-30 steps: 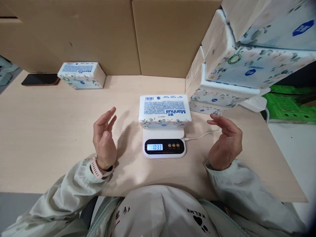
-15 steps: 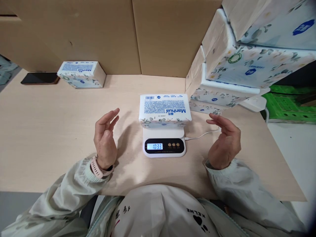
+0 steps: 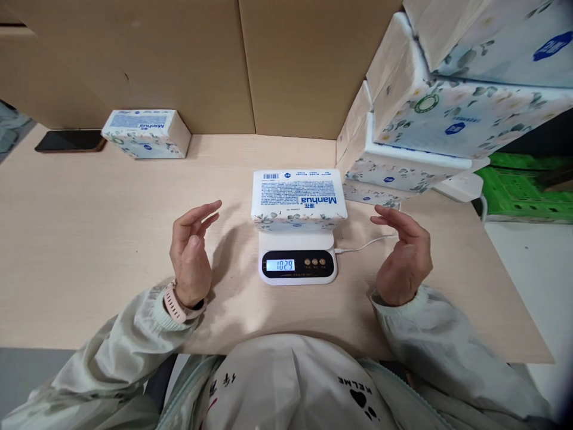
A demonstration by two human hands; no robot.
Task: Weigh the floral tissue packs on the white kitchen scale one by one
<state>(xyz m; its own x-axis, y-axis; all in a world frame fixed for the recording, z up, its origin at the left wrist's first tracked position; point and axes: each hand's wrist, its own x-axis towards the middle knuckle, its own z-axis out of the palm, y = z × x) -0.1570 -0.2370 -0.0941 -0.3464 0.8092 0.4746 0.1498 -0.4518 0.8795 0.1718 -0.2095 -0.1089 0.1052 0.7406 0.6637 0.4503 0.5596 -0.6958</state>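
Note:
A white pack of tissues [image 3: 299,197] with blue print lies on a white digital scale [image 3: 296,240], its printed face up. The scale's lit display [image 3: 280,265] reads about 1029; whether a decimal point stands in it I cannot make out. To the left of the scale, my left hand [image 3: 192,254] is held open with nothing in it, a wristband at its wrist. On the other side my right hand [image 3: 403,257] is also open and holds nothing. Both hands are apart from the pack and the scale, palms turned inward.
Large flowered tissue packs [image 3: 447,119] are stacked at the right. Another small tissue pack [image 3: 147,134] stands at the back left beside a dark phone [image 3: 70,141]. Cardboard [image 3: 179,65] walls the rear. A white cable [image 3: 367,243] leaves the scale; a green crate [image 3: 523,194] sits at far right.
The display has gone from about 1033 to about 1029. Both hands have shifted slightly inward, toward the pack, staying open. The pack and scale keep their place.

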